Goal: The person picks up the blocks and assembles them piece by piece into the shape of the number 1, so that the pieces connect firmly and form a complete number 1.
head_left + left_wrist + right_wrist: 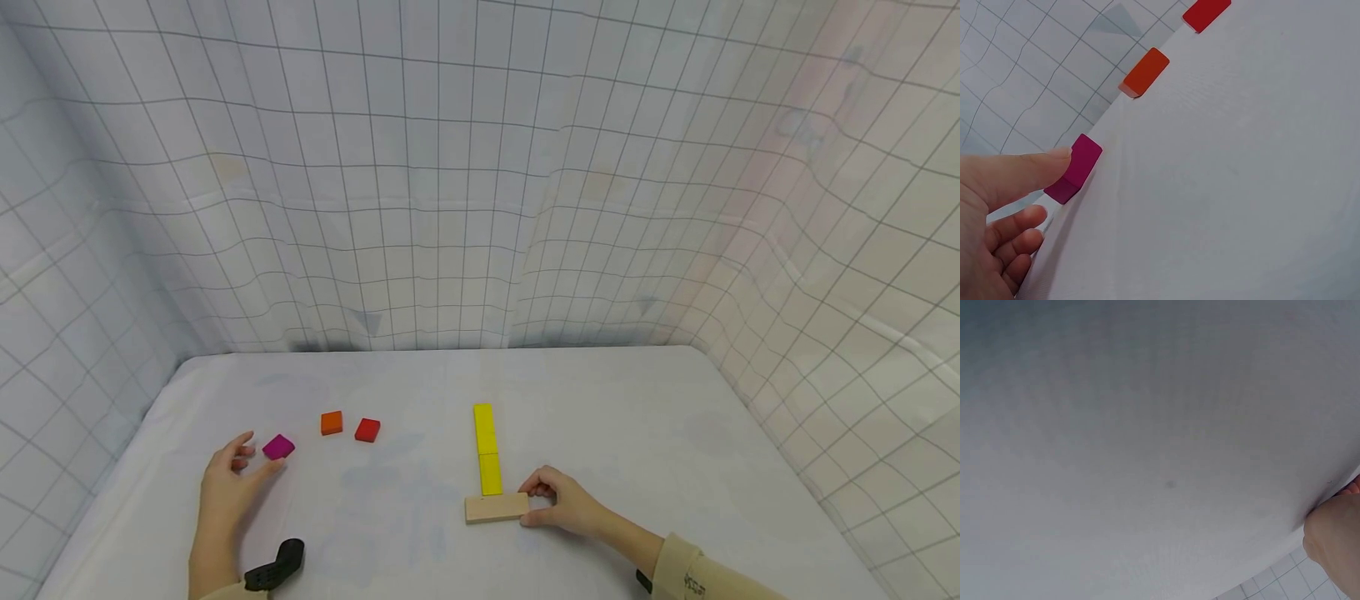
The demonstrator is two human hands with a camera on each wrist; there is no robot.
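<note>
My right hand (564, 502) pinches the right end of a plain wooden block (495, 508) lying crosswise on the table. The far side of that block meets the near end of two yellow blocks (486, 450) laid end to end. At the left, my left hand (228, 492) is spread around a magenta block (278, 447), its thumb beside the near edge and its fingers a little off to the left. The left wrist view shows the thumb overlapping the magenta block (1080, 165); contact is unclear. Only part of the right hand (1335, 540) shows in the right wrist view.
An orange block (332, 422) and a red block (367, 430) lie right of the magenta one, farther back. White cloth covers the table (637, 417). Gridded white curtains (450, 208) hang behind it and at both sides.
</note>
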